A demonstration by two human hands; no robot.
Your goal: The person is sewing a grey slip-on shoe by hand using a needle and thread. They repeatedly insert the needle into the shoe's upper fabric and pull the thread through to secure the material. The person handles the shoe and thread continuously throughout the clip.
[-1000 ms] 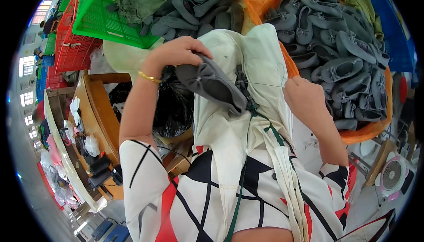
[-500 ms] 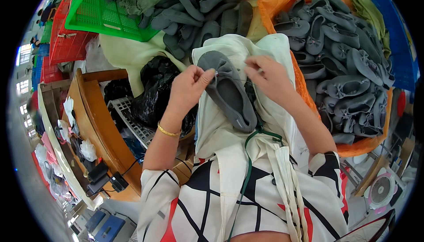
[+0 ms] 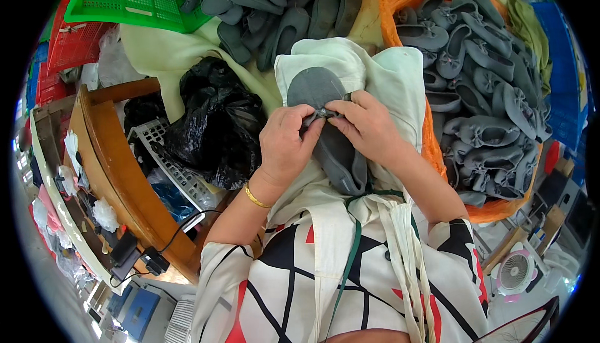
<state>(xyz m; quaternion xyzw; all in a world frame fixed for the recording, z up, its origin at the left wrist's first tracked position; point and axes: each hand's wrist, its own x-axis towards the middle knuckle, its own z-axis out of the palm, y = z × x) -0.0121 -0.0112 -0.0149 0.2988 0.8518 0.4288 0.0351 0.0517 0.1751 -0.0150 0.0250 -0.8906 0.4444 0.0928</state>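
A grey slip-on shoe (image 3: 337, 158) lies on the white cloth (image 3: 390, 74) over my lap, toe pointing away from me. At its front, a small bow with a shiny bead (image 3: 322, 113) shows between my fingertips. My left hand (image 3: 287, 133) pinches the bow's left side with thumb and forefinger. From the other side my right hand (image 3: 369, 124) pinches the bow, its fingertips almost meeting the left ones. A thin dark object sticks out by the right forefinger; I cannot make out what it is.
Piled grey shoes (image 3: 487, 86) fill an orange bag (image 3: 390, 5) at the right. More grey shoes (image 3: 294, 27) lie ahead, beside a green plastic basket (image 3: 134, 5). To the left are a black plastic bag (image 3: 219, 121) and a wooden desk (image 3: 119, 174). A small fan (image 3: 515, 271) stands at the lower right.
My right hand has come in from the shoe's right side onto the bow. My left hand has moved right and slightly down with it. The whole view has shifted a little.
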